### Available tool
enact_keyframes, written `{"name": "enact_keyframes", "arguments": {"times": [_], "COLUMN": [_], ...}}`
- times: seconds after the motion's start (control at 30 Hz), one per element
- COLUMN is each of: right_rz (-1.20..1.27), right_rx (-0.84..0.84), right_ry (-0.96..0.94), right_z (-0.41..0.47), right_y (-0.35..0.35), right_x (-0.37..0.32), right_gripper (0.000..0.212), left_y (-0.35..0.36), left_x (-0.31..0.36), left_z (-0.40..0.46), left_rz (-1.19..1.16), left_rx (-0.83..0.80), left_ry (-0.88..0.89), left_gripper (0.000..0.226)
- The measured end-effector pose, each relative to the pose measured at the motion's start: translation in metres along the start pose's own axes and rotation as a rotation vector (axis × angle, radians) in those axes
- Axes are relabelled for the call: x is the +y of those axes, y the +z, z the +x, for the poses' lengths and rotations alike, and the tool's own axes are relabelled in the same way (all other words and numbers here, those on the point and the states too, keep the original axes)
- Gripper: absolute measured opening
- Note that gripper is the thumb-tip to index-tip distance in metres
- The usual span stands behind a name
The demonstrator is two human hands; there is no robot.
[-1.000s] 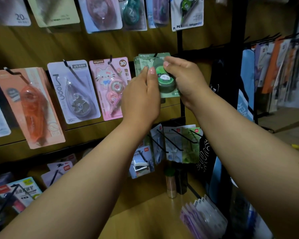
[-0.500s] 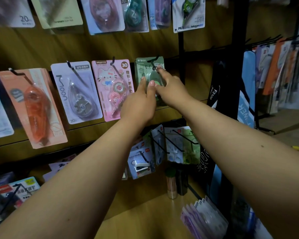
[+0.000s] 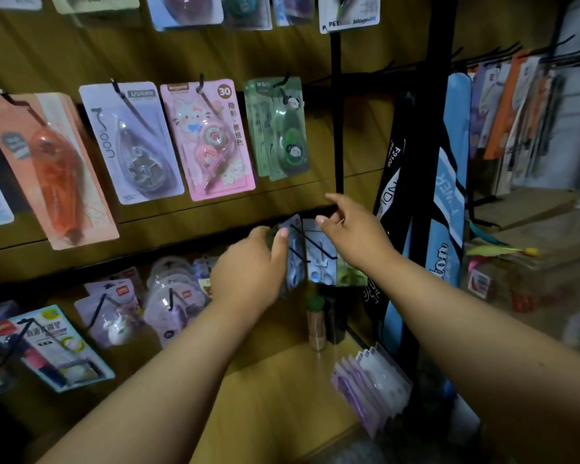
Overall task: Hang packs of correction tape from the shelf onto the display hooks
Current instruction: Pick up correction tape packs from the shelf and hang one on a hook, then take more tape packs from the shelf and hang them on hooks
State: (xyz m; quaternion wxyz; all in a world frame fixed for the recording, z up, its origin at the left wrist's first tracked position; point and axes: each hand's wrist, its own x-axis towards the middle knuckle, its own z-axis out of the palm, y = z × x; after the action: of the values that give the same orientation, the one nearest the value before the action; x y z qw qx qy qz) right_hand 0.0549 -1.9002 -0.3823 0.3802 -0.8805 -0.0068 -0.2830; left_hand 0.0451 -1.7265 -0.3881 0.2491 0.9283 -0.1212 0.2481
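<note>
Your left hand (image 3: 248, 266) hides most of a dark, blurred thing it curls around; what it is, you cannot tell. Your right hand (image 3: 355, 229) is spread, empty. Above both hands, the green correction tape pack (image 3: 277, 128) hangs on its hook (image 3: 283, 80).

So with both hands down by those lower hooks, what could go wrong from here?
The left hand and right hand sit close to bare black hooks that stick outward, so a finger might get jabbed or a hanging pack knocked loose. The green pack hangs slightly tilted on its hook, so a bump could possibly drop it. The picture is blurred, so small details are uncertain.
</note>
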Motion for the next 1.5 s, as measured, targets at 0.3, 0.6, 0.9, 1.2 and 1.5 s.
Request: {"name": "enact_keyframes", "arguments": {"times": [0.3,0.6,0.9,1.2,1.5], "right_rz": [-0.073,-0.171,-0.23,-0.349,-0.398], "right_rx": [-0.103,-0.238,-0.342,-0.487,-0.551], "right_ry": [0.178,0.339,0.533,0.653,0.673], "right_z": [-0.079,-0.105,-0.112,-0.12,-0.133], "right_y": [0.038,0.074,0.117,0.158,0.201], "right_x": [0.081,0.146,0.217,0.278,0.315], "right_gripper": [0.04,0.044,0.033,0.036,0.035], "left_y": [0.075,0.138,0.208,0.279,0.326], "left_x": [-0.045,-0.079,-0.111,-0.139,-0.157], "left_z": [-0.077,-0.104,-0.106,-0.103,-0.108], "left_rz": [0.069,0.094,0.117,0.068,0.063], "left_rx": [-0.311,-0.508,-0.676,-0.791,-0.815], "left_ry": [-0.073,-0.175,-0.275,-0.359,-0.336], "left_gripper": [0.049,0.051,0.053,0.057,0.057]}}
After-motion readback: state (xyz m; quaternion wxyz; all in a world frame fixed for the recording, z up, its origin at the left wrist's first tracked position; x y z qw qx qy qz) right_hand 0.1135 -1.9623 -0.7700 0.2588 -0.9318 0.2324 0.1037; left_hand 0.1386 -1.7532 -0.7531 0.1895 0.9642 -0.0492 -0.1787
